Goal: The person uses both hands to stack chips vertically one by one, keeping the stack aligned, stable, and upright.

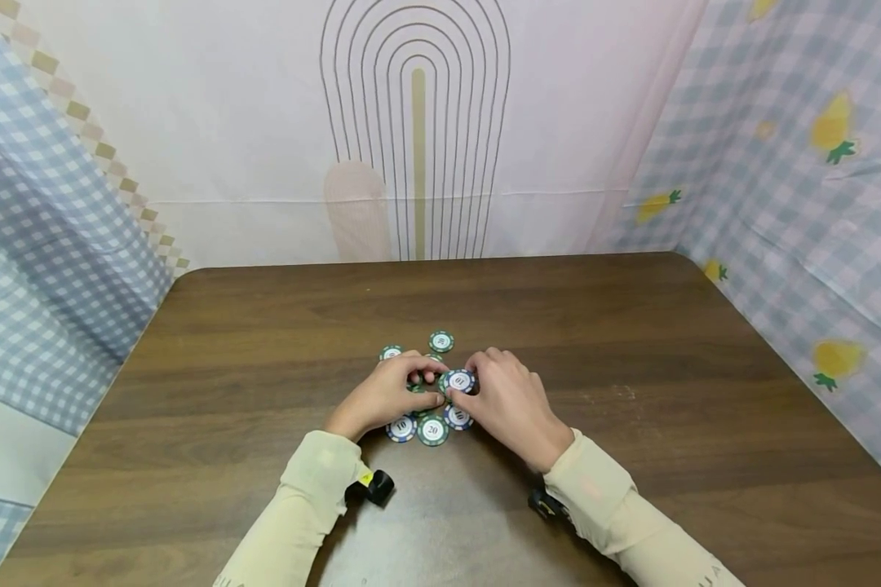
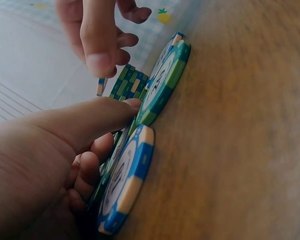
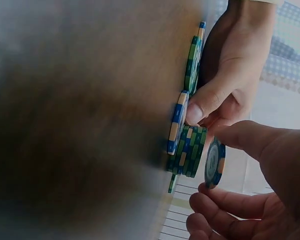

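My right hand [image 1: 510, 399] pinches a blue-and-white poker chip [image 3: 215, 162] marked 10 between thumb and fingers. The chip is tilted close over a short stack of poker chips [image 3: 190, 150], mostly green with some blue. Beside that stack is my left hand [image 1: 392, 387], its thumb and index finger at the stack's sides. Its other fingers curl over loose chips, hiding some. Near the left thumb, a green chip [image 2: 165, 82] and a blue chip [image 2: 127, 180] lie flat on the table.
Several loose chips surround the stack, including a green 20 chip [image 1: 432, 430] in front and another green chip [image 1: 441, 341] behind. They lie on a brown wooden table [image 1: 264, 326]. Patterned cloth [image 1: 250, 122] hangs along the back and both sides.
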The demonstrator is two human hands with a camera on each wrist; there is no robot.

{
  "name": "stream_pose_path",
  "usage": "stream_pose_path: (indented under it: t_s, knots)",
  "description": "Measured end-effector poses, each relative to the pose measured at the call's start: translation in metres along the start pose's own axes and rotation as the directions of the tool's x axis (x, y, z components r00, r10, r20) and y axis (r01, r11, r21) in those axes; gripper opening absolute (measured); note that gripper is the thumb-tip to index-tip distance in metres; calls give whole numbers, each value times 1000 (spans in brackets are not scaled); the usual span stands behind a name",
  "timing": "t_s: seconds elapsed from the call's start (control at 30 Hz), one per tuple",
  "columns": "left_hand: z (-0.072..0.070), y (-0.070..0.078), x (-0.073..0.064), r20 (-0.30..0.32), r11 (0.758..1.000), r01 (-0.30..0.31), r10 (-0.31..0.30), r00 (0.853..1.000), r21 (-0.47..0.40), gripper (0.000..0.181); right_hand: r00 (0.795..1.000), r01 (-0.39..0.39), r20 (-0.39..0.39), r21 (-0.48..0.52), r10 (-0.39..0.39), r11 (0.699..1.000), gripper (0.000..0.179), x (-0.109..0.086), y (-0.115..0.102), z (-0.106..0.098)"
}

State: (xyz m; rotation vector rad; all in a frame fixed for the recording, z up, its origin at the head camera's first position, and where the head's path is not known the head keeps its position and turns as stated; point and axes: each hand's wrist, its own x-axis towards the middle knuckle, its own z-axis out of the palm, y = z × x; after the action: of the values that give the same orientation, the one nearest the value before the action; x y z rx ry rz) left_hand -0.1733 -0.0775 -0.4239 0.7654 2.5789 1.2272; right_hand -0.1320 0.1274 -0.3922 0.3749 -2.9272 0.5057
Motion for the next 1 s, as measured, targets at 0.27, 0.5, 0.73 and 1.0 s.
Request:
stream_pose_path:
  t_s: [0.27, 0.5, 0.73, 1.0]
  knots:
    - [4, 3, 2, 9, 1000, -11, 11, 1000, 10, 35, 1000, -14, 4, -44, 14, 999, 42, 2, 0, 2]
    - [4, 3, 5, 6, 1000, -24, 24, 1000, -11, 34, 1000, 16, -11, -81, -17, 997, 42, 5, -3, 3]
    - [-1, 1, 1, -15, 1000, 11, -11, 1000, -11, 33, 998, 30, 54, -55, -27, 998, 43, 11, -8, 3]
    - [3, 0, 0, 5, 999, 21, -21, 1000, -24, 34, 996, 26, 86, 30, -29, 999, 37, 3, -3, 4]
